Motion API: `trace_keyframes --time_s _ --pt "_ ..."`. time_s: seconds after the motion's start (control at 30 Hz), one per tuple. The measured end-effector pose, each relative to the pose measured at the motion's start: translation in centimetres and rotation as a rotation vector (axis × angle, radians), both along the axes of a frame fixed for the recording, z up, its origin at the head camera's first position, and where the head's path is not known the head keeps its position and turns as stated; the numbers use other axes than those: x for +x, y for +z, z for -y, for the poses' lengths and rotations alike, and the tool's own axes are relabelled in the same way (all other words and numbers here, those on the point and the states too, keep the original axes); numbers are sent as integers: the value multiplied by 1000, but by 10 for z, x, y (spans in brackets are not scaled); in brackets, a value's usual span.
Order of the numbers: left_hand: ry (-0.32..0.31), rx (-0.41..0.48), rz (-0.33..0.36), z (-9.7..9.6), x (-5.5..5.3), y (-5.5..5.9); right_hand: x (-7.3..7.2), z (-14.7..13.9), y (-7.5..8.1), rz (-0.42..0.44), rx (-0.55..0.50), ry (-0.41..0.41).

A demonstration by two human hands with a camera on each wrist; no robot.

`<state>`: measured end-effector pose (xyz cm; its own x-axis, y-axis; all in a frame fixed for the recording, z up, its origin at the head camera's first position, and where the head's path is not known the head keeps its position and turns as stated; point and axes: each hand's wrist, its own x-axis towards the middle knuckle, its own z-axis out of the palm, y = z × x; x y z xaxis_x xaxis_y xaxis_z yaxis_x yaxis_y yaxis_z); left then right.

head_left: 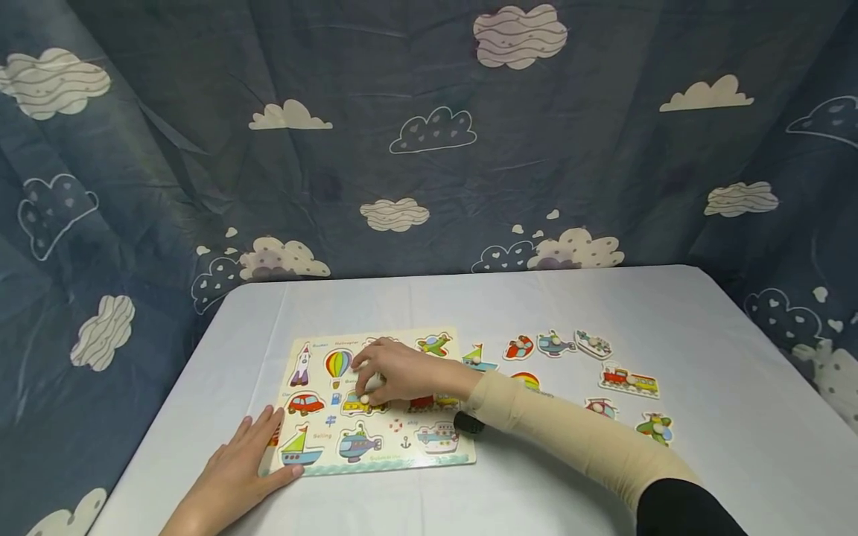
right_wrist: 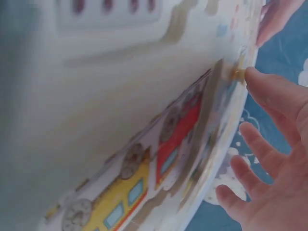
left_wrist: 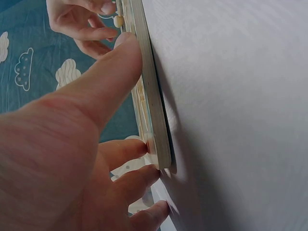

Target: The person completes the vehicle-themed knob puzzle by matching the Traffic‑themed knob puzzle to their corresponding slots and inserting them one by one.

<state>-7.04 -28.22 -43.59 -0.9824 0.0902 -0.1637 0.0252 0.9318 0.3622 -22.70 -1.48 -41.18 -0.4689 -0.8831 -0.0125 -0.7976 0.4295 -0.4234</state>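
My left hand point(head_left: 231, 469) rests with extended fingers at the left edge of a wooden peg puzzle board point(head_left: 464, 457). Its thumb lies over the front left corner. Over the board's middle, my right hand point(head_left: 395, 372) has its fingertips at the small knob point(right_wrist: 238, 74) of a yellow bus piece point(head_left: 351, 406). In the right wrist view the other fingers are spread. The left wrist view shows that knob point(left_wrist: 119, 20) uncovered beside the fingertips. A red and yellow train point(right_wrist: 163, 163) is close under the right wrist. The right hand hides part of the board's upper middle.
To the board's right lie several loose pieces: a sailboat point(head_left: 479, 358), a helicopter-like submarine point(head_left: 555, 344), a ship point(head_left: 593, 344), a train point(head_left: 628, 380) and a green plane point(head_left: 655, 428). The right forearm crosses above some of them. A cloud-patterned curtain point(head_left: 429, 179) stands behind the white table.
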Motion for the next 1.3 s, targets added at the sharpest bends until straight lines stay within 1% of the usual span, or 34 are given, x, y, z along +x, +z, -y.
trace_keyframes --time_s 0.1,0.27,0.37,0.5,0.7,0.93,1.03,1.13,1.3 --pt "-1 0 -5 0 1 0 6 -2 4 -11 -22 -4" --pt "-5 -7 -19 0 0 -1 19 -10 17 -43 -60 -5" --pt "-3 -6 -17 1 1 -1 25 -19 24 -28 -97 -16" --pt "-1 -1 -13 0 2 -1 31 -36 29 -12 -159 -42" --pt "-4 7 -12 2 2 -1 33 -65 34 -14 -201 -108" --pt "-4 8 -17 1 2 0 36 -99 35 -9 -249 -193" --pt "-2 8 -23 0 3 1 36 -110 35 -17 -268 -217" --pt "0 3 -23 0 3 1 37 -121 36 -35 -261 -236" --pt "6 -4 -10 -1 2 1 37 -136 32 -22 -230 -263"
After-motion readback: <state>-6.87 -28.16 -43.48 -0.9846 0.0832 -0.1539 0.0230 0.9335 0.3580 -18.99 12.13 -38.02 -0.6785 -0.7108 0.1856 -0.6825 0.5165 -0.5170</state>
